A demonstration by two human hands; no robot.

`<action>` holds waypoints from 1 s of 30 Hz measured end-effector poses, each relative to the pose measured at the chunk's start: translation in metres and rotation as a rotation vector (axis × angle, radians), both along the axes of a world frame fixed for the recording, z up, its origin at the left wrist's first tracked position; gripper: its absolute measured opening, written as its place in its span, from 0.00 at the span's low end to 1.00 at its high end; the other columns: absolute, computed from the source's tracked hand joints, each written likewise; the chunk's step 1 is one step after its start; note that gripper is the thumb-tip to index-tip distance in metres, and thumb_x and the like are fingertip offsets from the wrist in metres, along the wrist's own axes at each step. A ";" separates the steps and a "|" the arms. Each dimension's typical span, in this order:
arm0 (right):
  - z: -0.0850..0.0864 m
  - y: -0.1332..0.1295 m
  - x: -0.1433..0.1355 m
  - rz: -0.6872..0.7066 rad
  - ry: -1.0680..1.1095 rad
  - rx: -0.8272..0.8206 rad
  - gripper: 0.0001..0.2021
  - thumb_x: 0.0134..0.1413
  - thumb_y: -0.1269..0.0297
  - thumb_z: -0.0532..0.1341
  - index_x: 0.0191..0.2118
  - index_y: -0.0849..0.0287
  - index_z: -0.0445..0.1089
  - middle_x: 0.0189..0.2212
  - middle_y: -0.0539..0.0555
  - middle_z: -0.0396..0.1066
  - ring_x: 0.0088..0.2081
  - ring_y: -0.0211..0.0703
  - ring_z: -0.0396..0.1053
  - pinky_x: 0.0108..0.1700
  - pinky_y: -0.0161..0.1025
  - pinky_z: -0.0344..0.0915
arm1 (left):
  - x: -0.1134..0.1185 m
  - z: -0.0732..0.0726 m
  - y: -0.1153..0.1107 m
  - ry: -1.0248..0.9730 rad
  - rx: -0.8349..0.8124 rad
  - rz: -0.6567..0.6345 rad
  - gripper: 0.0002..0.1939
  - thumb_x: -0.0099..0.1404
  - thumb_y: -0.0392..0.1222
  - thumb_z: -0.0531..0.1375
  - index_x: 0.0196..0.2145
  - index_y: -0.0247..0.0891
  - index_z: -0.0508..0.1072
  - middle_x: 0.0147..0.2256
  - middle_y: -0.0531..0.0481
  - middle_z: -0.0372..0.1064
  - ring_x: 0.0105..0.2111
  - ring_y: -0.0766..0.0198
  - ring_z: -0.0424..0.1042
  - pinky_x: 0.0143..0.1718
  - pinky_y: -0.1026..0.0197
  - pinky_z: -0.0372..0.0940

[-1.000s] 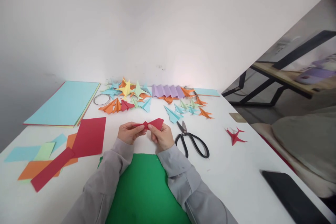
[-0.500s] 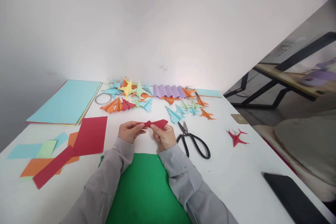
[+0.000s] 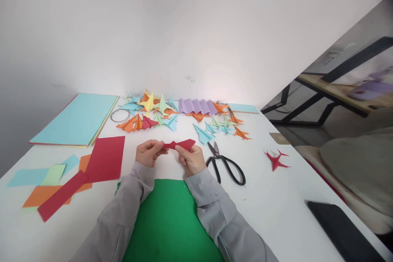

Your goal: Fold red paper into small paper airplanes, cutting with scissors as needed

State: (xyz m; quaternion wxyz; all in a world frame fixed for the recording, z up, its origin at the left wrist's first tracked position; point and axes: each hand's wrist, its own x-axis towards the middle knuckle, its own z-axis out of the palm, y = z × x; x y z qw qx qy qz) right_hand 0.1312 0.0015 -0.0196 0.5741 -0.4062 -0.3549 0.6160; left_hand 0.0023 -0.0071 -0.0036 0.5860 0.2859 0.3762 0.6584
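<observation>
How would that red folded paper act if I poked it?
The red folded paper is probably very light, being just a small bit of paper. Its folds likely make it stiffer than the big flat red sheet. The narrow part near the left hand might bend easily.

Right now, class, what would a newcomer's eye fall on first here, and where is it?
Probably the folded red paper held between the left hand and the right hand, near the centre. Behind it, multicoloured folded paper shapes crowd the far side of the white table. Black-handled metal scissors lie beside the right hand.
</observation>
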 end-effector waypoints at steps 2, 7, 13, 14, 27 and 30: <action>0.000 0.000 0.000 0.009 -0.004 0.002 0.14 0.32 0.60 0.69 0.16 0.62 0.65 0.04 0.43 0.56 0.09 0.26 0.48 0.12 0.30 0.41 | -0.001 -0.001 0.001 0.003 0.002 -0.007 0.11 0.41 0.42 0.69 0.18 0.33 0.72 0.17 0.54 0.67 0.20 0.67 0.71 0.22 0.66 0.68; 0.000 0.000 0.000 0.042 -0.038 0.024 0.15 0.33 0.59 0.69 0.15 0.62 0.64 0.05 0.44 0.57 0.09 0.26 0.49 0.13 0.30 0.42 | -0.003 -0.004 0.004 -0.019 -0.042 0.025 0.13 0.42 0.45 0.68 0.17 0.33 0.70 0.17 0.53 0.68 0.19 0.67 0.70 0.19 0.66 0.66; -0.003 0.000 0.001 0.076 -0.030 0.042 0.16 0.35 0.58 0.68 0.14 0.61 0.63 0.05 0.44 0.57 0.08 0.27 0.49 0.12 0.29 0.43 | 0.004 -0.003 0.001 0.170 -0.063 -0.017 0.15 0.34 0.40 0.71 0.23 0.33 0.74 0.18 0.51 0.71 0.17 0.68 0.69 0.20 0.66 0.66; -0.004 0.001 0.002 0.098 -0.025 0.041 0.16 0.36 0.58 0.67 0.14 0.62 0.63 0.05 0.44 0.58 0.08 0.27 0.50 0.12 0.29 0.43 | 0.004 -0.003 0.000 0.199 -0.062 -0.022 0.14 0.36 0.40 0.70 0.22 0.33 0.74 0.16 0.51 0.70 0.16 0.69 0.68 0.20 0.66 0.66; 0.004 0.000 0.004 0.180 -0.011 0.005 0.15 0.39 0.54 0.65 0.23 0.63 0.69 0.13 0.50 0.69 0.10 0.31 0.60 0.12 0.28 0.50 | 0.000 -0.001 0.001 0.142 -0.081 0.020 0.16 0.37 0.39 0.70 0.27 0.34 0.74 0.22 0.52 0.72 0.20 0.68 0.70 0.22 0.64 0.69; 0.001 0.001 0.004 0.146 -0.009 0.029 0.13 0.41 0.55 0.65 0.24 0.62 0.69 0.13 0.49 0.69 0.10 0.30 0.59 0.12 0.27 0.50 | 0.000 -0.002 0.000 0.230 -0.020 0.003 0.17 0.37 0.36 0.70 0.29 0.34 0.76 0.26 0.51 0.73 0.21 0.68 0.70 0.23 0.64 0.70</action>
